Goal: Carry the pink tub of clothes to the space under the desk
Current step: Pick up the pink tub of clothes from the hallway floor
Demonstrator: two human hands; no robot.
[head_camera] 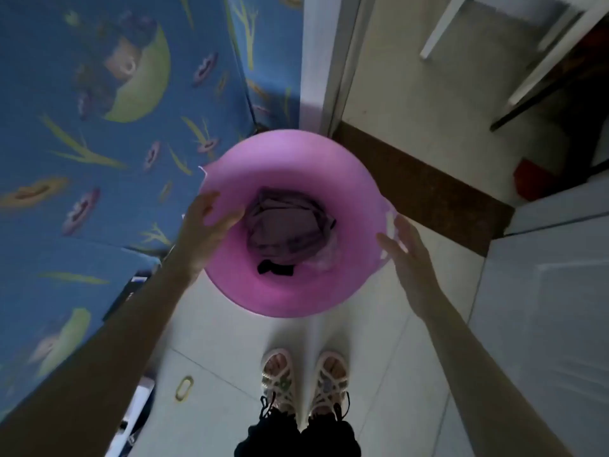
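The round pink tub (290,298) stands on the pale tiled floor in front of my feet, next to a doorway. Folded purplish clothes (286,225) and a small black item (275,268) lie at its bottom. My left hand (207,225) reaches over the tub's left rim with its fingers spread and its fingertips lying across the rim. My right hand (407,255) hovers just outside the right rim by the small side handle, fingers apart. Neither hand is closed around the tub.
A blue patterned bed cover (99,143) fills the left side. Beyond the tub are a white door frame (316,61) and a dark threshold strip (428,189). White furniture legs (438,28), a dark slanted bar (543,94) and a red object (530,179) are in the far room. My sandalled feet (306,380) stand below.
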